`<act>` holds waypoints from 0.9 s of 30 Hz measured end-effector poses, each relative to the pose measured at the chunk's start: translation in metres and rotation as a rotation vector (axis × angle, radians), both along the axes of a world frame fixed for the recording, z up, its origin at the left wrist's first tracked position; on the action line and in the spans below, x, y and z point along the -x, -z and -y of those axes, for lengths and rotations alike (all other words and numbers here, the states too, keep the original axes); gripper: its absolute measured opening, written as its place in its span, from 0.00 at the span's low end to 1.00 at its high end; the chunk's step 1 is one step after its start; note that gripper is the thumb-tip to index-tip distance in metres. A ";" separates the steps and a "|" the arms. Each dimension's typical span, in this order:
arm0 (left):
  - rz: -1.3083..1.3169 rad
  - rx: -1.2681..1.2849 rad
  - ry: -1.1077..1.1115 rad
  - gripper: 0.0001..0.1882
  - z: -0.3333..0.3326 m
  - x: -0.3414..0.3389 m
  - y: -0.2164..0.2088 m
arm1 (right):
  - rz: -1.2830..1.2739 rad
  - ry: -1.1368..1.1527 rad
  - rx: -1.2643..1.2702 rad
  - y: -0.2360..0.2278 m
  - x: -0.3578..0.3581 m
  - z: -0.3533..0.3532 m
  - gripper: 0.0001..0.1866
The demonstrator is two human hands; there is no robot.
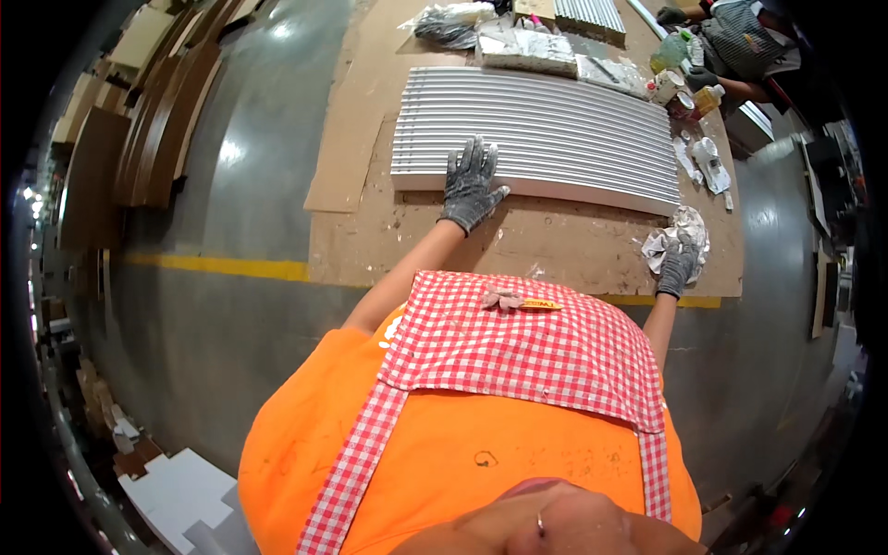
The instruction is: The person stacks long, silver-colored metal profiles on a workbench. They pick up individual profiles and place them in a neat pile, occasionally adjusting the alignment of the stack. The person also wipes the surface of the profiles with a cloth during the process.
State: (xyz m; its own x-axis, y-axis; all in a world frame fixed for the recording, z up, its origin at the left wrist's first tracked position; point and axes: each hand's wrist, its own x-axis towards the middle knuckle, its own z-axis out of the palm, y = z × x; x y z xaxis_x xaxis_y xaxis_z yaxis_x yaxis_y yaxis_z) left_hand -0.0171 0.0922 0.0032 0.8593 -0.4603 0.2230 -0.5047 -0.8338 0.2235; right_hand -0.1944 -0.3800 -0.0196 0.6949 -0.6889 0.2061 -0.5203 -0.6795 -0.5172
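Observation:
Long ridged white strips, lying side by side in a wide block, rest on the cardboard-covered table in front of me. My left hand, in a dark grey glove smeared with white, lies over the block's near edge toward its left end. Its fingers are stretched out on the strips and hold nothing. By the block's near right corner, my right hand, also gloved, grips a crumpled white rag. The rag partly hides those fingers.
White-smeared slabs and a plastic bag stand behind the strips. Cans, a yellowish bottle and a white tube sit at right. A co-worker's gloved hand is at far right. Brown boards stand left.

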 end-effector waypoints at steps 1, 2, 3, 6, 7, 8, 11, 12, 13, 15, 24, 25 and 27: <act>-0.004 -0.004 -0.003 0.43 0.000 -0.005 -0.002 | 0.008 -0.041 0.118 0.002 -0.002 -0.001 0.18; 0.009 0.005 -0.001 0.43 -0.001 -0.006 0.000 | -0.022 -0.051 0.148 -0.004 0.000 -0.008 0.17; 0.022 0.020 -0.004 0.42 0.000 -0.008 0.003 | -0.051 -0.066 0.184 -0.015 0.001 -0.016 0.16; 0.020 0.055 -0.007 0.42 0.010 -0.011 0.007 | 0.039 -0.066 0.032 -0.007 0.017 0.011 0.14; 0.011 0.068 0.012 0.42 0.016 -0.012 0.005 | 0.063 0.027 -0.002 0.004 0.027 0.025 0.14; -0.031 0.016 -0.026 0.42 0.017 -0.011 -0.001 | 0.109 -0.088 -0.008 0.001 0.023 0.027 0.13; -0.201 0.056 -0.114 0.37 0.011 -0.022 -0.008 | 0.166 -0.163 0.025 -0.024 -0.002 0.010 0.13; -0.117 0.082 -0.157 0.29 0.007 -0.036 0.003 | 0.265 -0.191 0.023 -0.028 -0.010 0.012 0.13; -0.034 0.142 -0.244 0.28 -0.004 -0.044 -0.002 | 0.310 -0.150 -0.129 -0.054 -0.036 -0.017 0.11; 0.153 0.065 -0.326 0.27 -0.038 -0.068 0.005 | 0.313 -0.208 -0.235 -0.080 -0.083 -0.031 0.12; 0.129 -0.125 -0.453 0.33 -0.058 -0.067 -0.008 | 0.289 -0.560 0.053 -0.070 -0.256 -0.034 0.18; 0.119 -0.111 -0.440 0.33 -0.058 -0.065 -0.010 | 0.230 -0.603 0.091 -0.060 -0.271 -0.030 0.16; 0.095 -0.065 -0.422 0.33 -0.053 -0.063 -0.008 | 0.107 -0.614 0.176 -0.034 -0.296 -0.020 0.16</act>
